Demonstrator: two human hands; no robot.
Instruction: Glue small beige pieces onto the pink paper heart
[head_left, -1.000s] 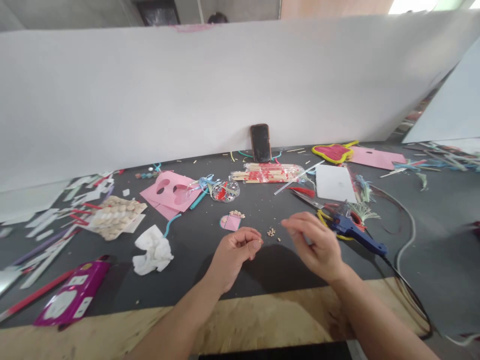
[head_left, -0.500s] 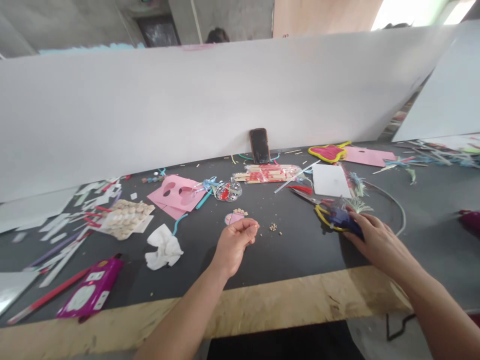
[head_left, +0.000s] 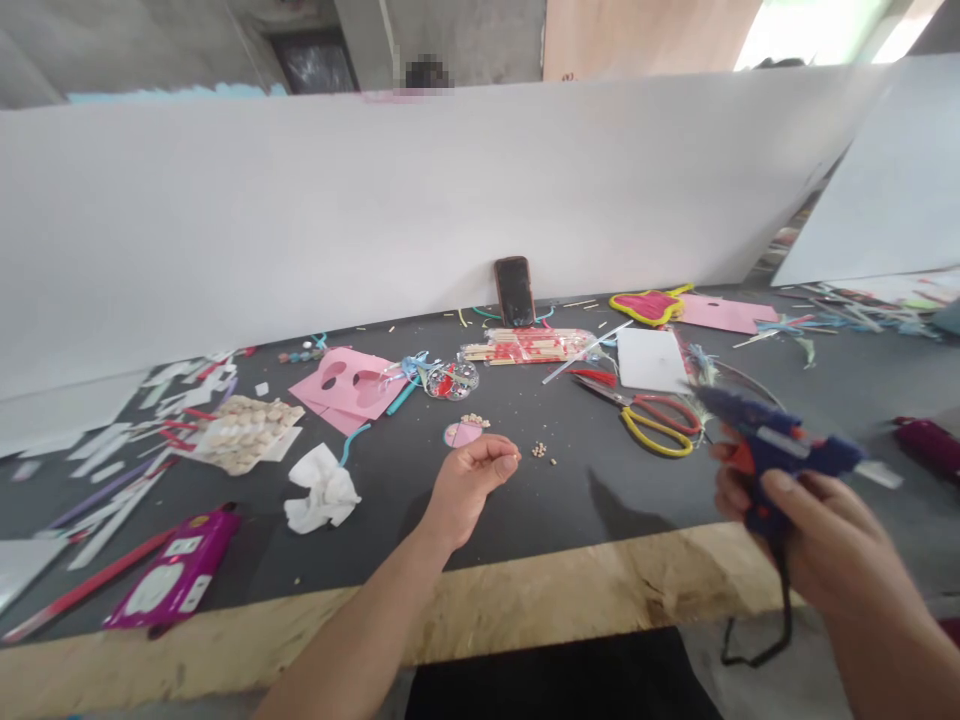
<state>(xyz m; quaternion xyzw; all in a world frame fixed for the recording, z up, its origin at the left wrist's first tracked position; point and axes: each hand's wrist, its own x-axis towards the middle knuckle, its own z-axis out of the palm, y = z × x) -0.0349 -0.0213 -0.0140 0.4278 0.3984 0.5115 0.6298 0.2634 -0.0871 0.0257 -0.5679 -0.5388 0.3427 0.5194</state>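
Note:
My right hand [head_left: 817, 530] grips a dark blue hot glue gun [head_left: 780, 445], raised over the table's right side, its nozzle pointing left. A clear glue stick [head_left: 879, 473] juts from its back and a black cord hangs below. My left hand [head_left: 469, 490] is closed in a pinch above the table; a tiny pale piece barely shows at its fingertips. Just behind that hand lies a pink rounded piece [head_left: 463, 433] with small beige bits [head_left: 475, 420] along its edge. More loose beige bits [head_left: 539, 450] lie to its right. Scissors [head_left: 656, 425] with red and yellow handles rest left of the glue gun.
A phone [head_left: 514, 291] leans against the white partition [head_left: 375, 220]. Packaged sticks [head_left: 529, 346], a white pad [head_left: 651, 360] and pink cut-out sheets [head_left: 349, 385] lie across the table. Crumpled tissue [head_left: 322, 490], a purple packet [head_left: 176, 570] and paper strips [head_left: 112, 450] are at left.
My right hand has lifted the glue gun off the table beside the scissors, bringing it up and to the right. My left hand keeps its pinch in nearly the same place.

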